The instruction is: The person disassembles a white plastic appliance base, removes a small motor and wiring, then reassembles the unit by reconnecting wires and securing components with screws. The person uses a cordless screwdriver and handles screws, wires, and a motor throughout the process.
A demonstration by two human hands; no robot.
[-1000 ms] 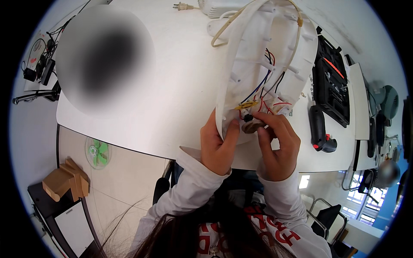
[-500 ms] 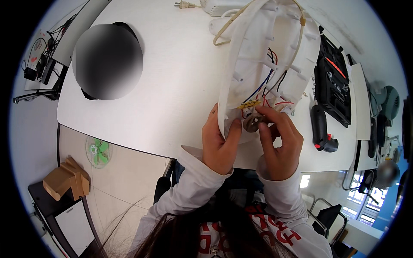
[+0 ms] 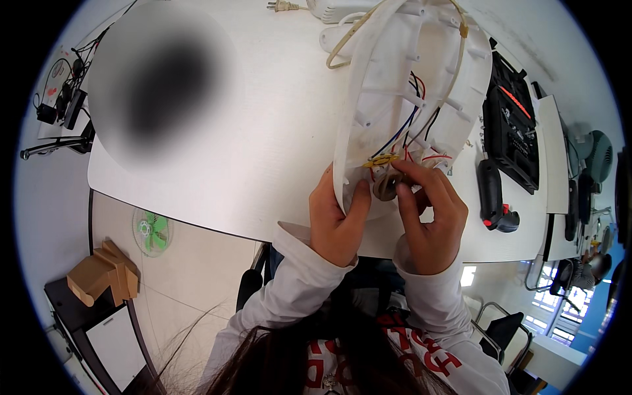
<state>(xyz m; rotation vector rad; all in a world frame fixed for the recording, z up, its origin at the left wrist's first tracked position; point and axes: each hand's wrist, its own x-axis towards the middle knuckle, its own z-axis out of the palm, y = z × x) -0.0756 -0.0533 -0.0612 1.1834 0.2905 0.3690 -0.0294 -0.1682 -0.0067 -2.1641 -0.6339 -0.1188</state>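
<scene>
A white plastic housing [image 3: 388,66] lies open on its back, with coloured wires [image 3: 411,122], a beige cable and a small yellow part [image 3: 380,159] inside its lower end. My left hand [image 3: 339,217] grips the housing’s lower left rim, thumb inside. My right hand [image 3: 431,214] pinches a round brownish part [image 3: 387,189] between thumb and fingers, below the yellow part; the fingertips partly hide it.
The white table [image 3: 250,131] holds a black toolbox [image 3: 510,118] and a cordless power tool [image 3: 490,197] on the right, and a white appliance [image 3: 336,10] with a plug at the back. Cardboard [image 3: 102,276] and a green fan [image 3: 150,230] stand lower left.
The housing and both my hands have shifted slightly right. The round part has turned in my right fingers, and that hand's fingertips have moved up a little.
</scene>
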